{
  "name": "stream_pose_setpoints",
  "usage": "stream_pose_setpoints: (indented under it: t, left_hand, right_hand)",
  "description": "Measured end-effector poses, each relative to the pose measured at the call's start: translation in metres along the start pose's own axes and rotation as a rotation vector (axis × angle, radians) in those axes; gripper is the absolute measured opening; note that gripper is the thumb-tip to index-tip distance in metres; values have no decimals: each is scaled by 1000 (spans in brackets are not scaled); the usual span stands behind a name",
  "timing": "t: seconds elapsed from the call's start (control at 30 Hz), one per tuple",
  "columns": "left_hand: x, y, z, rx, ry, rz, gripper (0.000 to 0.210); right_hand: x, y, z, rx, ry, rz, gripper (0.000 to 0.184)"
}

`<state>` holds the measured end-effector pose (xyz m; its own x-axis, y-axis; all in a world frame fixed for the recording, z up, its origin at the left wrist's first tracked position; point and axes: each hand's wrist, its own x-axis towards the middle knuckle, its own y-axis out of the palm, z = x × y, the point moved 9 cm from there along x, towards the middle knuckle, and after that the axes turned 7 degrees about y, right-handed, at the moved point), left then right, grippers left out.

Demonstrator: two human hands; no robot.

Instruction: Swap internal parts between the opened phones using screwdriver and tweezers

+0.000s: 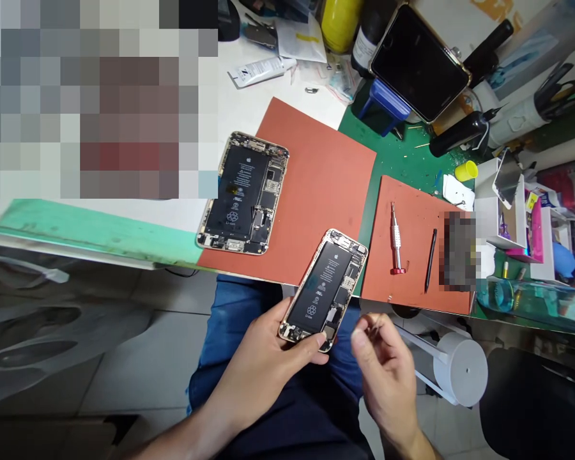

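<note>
My left hand (280,361) grips the lower end of an opened smartphone (322,291), its thumb lying over the bottom corner. The phone has no screen on, so its black battery and the circuit board beside it show. It is tilted above my lap, at the mat's front edge. Just right of it is my right hand (386,367), fingers curled together in a pinch; a small thin thing seems to be between the fingertips, too small to name. A second opened phone (243,195), larger, lies on the brown-red mat (323,160), battery side up.
On the right-hand mat (371,281) lie a silver screwdriver (396,239) and a black pen-like tool (430,260). A phone with a dark screen (419,64) leans behind, near a blue holder (388,102). A white tube (261,72) lies at the back. Small drawers (503,217) stand right.
</note>
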<state>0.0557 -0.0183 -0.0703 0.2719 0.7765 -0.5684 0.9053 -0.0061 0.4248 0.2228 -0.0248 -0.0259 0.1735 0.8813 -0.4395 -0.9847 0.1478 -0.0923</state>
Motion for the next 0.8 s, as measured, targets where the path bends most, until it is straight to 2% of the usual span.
stream_pose_setpoints:
  t: [0.2,0.37,0.53,0.8]
  left_hand:
    - [-3,1,2,-23,-48,8,47]
    - [-6,-3,6,-12,-52,-15,59]
    - [-7,-1,10,-81,-38,-20,63]
    - [-7,1,6,-54,19,3,50]
  right_hand:
    - [1,16,-23,-23,114,16,28]
    - [3,23,-33,-26,197,134,28]
    - [3,22,-37,-11,201,129,28]
    - [3,22,-38,-3,193,116,29]
